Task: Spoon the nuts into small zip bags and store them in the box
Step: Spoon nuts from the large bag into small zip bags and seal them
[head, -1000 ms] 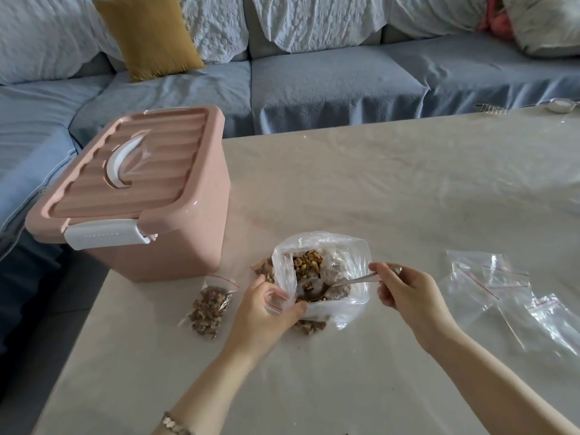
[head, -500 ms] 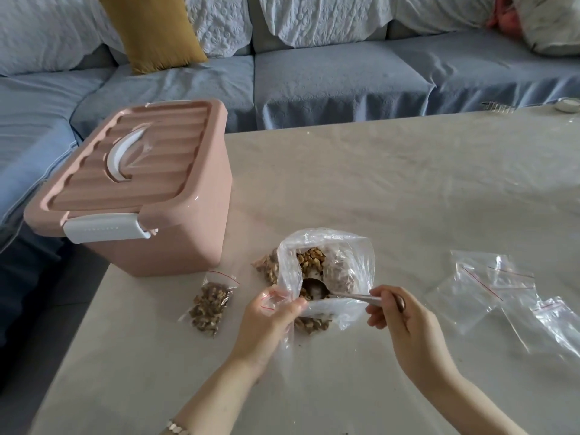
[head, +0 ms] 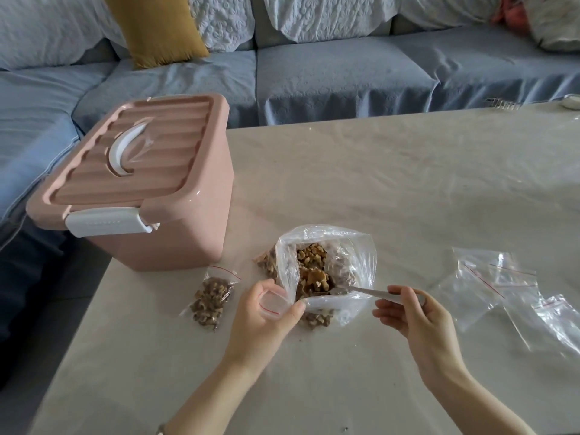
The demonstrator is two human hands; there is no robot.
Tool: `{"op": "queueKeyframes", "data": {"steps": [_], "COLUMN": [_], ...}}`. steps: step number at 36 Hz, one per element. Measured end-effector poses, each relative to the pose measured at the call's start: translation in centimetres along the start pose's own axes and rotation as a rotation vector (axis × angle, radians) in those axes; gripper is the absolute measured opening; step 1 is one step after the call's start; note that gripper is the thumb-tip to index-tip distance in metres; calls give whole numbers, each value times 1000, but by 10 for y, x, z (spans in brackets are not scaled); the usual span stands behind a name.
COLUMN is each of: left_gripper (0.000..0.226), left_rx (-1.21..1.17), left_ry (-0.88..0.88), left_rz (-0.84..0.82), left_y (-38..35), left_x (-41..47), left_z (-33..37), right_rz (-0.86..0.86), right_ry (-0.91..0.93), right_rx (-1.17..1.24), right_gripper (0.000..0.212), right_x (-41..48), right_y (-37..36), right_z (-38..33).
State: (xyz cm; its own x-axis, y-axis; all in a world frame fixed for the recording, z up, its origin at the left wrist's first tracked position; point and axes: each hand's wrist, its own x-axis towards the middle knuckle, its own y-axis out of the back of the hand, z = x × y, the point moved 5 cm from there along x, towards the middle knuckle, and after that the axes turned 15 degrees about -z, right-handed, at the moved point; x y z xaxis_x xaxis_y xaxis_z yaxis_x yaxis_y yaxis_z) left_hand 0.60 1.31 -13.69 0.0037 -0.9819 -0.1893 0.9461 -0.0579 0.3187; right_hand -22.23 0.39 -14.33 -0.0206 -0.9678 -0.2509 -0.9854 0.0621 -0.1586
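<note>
A large clear bag of walnuts (head: 329, 262) stands open in the middle of the table. My right hand (head: 411, 312) pinches the handle of a metal spoon (head: 354, 289) whose bowl lies in the nuts, loaded with pieces. My left hand (head: 266, 312) holds a small empty zip bag (head: 273, 301) with a red line, right against the big bag's left edge. A filled small zip bag (head: 211, 296) lies to the left of it. The pink box (head: 138, 183) with a white latch stands at the table's left, lid closed.
Several empty zip bags (head: 508, 287) lie on the table to the right. The table (head: 392, 183) has a pale cloth. A blue sofa (head: 314, 73) with a mustard cushion (head: 157, 26) runs behind it. Small items (head: 571, 100) sit at the far right corner.
The spoon's bowl has gone deeper into the nuts and now carries pieces. My right hand shifted slightly right. My left hand keeps the small bag at the big bag's edge.
</note>
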Motion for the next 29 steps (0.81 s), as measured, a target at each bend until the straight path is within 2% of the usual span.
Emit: {"op": "queueKeyframes", "data": {"steps": [4, 7, 18, 23, 29], "left_gripper": [28, 29, 32, 31, 36], "left_rx": [316, 405, 441, 444, 509], "left_ry": [-223, -306, -73, -26, -65], "left_rz": [82, 126, -82, -80, -57], "left_y": [13, 16, -8, -7, -9], "left_x": [-6, -3, 40, 42, 44], "left_z": [28, 51, 48, 41, 41], "right_rz": [15, 29, 39, 7, -65], "right_ry": [22, 39, 117, 124, 83], "right_rx": [-15, -26, -140, -175, -247], "right_gripper": [26, 27, 31, 33, 34], "right_x": [6, 11, 36, 47, 54], "right_y": [8, 13, 25, 22, 8], "right_z": [-12, -24, -73, -89, -96]}}
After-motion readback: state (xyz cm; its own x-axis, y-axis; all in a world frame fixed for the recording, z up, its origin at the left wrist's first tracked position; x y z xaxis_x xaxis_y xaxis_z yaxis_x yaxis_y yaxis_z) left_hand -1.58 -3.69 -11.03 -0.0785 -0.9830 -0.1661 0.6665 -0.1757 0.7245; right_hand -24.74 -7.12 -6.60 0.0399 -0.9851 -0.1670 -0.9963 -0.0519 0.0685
